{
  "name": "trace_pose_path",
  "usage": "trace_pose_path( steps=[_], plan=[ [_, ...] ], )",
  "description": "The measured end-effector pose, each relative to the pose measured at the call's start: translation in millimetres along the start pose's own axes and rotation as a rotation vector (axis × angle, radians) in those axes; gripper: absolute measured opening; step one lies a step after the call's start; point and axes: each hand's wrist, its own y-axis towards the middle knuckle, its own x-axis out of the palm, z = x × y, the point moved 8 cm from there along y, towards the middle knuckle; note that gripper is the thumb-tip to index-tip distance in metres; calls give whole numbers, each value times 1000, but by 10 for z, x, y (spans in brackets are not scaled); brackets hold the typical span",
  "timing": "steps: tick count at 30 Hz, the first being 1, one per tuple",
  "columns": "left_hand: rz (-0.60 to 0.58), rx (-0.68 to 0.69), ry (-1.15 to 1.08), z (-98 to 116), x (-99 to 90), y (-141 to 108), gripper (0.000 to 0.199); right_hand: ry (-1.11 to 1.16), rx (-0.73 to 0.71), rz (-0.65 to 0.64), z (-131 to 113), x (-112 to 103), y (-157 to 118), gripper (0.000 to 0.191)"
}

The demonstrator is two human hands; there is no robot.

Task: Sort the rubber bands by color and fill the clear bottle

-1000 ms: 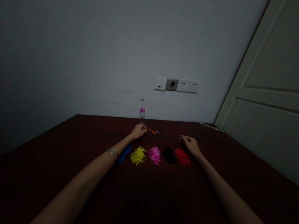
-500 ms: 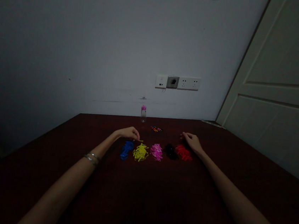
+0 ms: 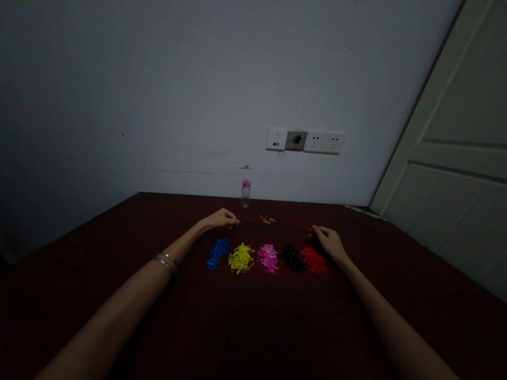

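My left hand (image 3: pixel 222 219) hovers past the blue and yellow piles, thumb and fingers pinched together. Whatever is between its fingertips is too small and dark to make out. My right hand (image 3: pixel 328 242) rests on the table just behind the red pile (image 3: pixel 315 260); its fingers are loosely bent, tips slightly apart, with nothing visible in them. Small bands, probably rubber bands, lie in a row of piles: blue (image 3: pixel 218 254), yellow (image 3: pixel 241 258), pink (image 3: pixel 268 258), black (image 3: pixel 292 259) and the red one. Farther back, between my hands, sits a small mixed-colour pile (image 3: pixel 268 220).
A clear bottle (image 3: pixel 246 197) with pink at its top stands near the wall. The dark red table (image 3: pixel 239 327) meets the wall, where switches and sockets (image 3: pixel 304 141) are mounted. A pale panelled door (image 3: pixel 475 147) rises on the right.
My left hand has lifted away from the yellow pile toward the back. A yellow band visible at its fingertips earlier no longer shows. The right hand has stayed in place; the view has shifted slightly.
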Motion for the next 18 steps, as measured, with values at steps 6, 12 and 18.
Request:
trace_pose_path(
  steps=[6,12,18],
  plan=[
    [733,-60,-126,-529,-537,-71,32,5,25,10,16,-14,-3,44],
    [784,-30,-144,-649,-573,-74,35,-5,13,4,42,0,9,41],
    [747,-49,-98,-621,-543,-75,33,-13,20,-9,117,39,47,34]
  ],
)
